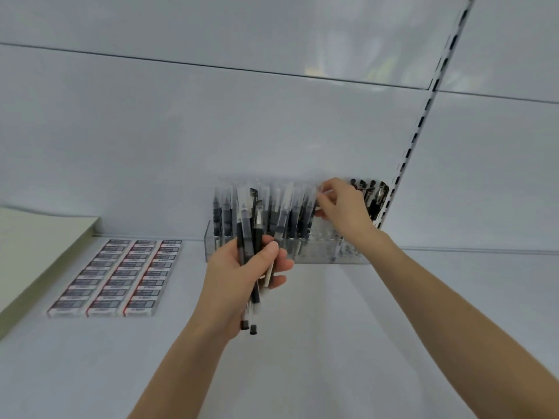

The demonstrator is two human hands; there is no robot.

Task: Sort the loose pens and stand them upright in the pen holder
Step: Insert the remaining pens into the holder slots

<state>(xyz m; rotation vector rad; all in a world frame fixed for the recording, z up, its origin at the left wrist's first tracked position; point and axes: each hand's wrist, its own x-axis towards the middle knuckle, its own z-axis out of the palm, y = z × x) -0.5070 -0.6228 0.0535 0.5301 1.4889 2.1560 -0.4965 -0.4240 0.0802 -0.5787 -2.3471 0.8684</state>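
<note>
Our left hand (242,282) grips the loose pens (246,237) in a bundle, long axes running 12 to 6. The pen holder (211,246) stands just beyond at 12 o'clock, at the back of the shelf (332,343). Our right hand (341,204), the nearer one, pinches a clear pen (325,193) toward the holder's 3 o'clock end. The print on the eraser boxes (121,276) at 9 o'clock is too blurred to read.

Pale shelf (332,343) beneath glossy back panels (181,131) split by a dark seam (211,66); slotted rail (423,116) climbs at right; boxed erasers (121,276) and a greenish pad (36,249) lie at left.
</note>
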